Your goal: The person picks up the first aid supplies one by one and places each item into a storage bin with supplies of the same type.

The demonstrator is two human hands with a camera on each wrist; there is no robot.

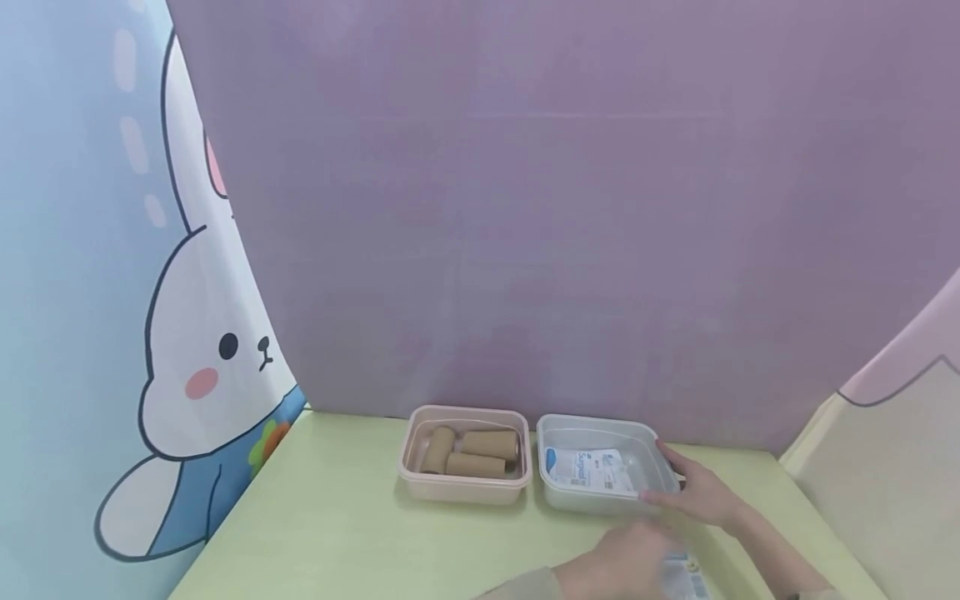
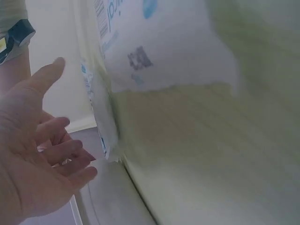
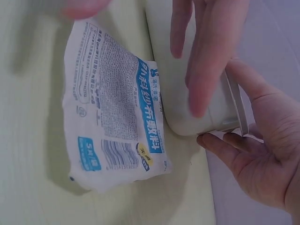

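Observation:
At the right end of the pale white plastic bin (image 1: 592, 500), my right hand (image 1: 705, 496) grips the rim and wall, with the thumb and fingers on either side in the right wrist view. A white and blue packet (image 1: 592, 469) marked "Surgical" lies inside the bin. My left hand (image 1: 626, 558), blurred in the head view, is just in front of the bin. Its fingers (image 2: 63, 152) are loosely bent and hold nothing in the left wrist view. Close by, a gauze dressing packet (image 3: 112, 108) rests on the table beside the bin's wall.
Left of the white bin stands a pink bin (image 1: 457, 492) with several brown cardboard tubes (image 1: 476, 465) in it. Both bins are on a pale yellow-green table (image 1: 345, 517), near a purple backdrop (image 1: 480, 250). A rabbit-print curtain (image 1: 202, 333) hangs at the left.

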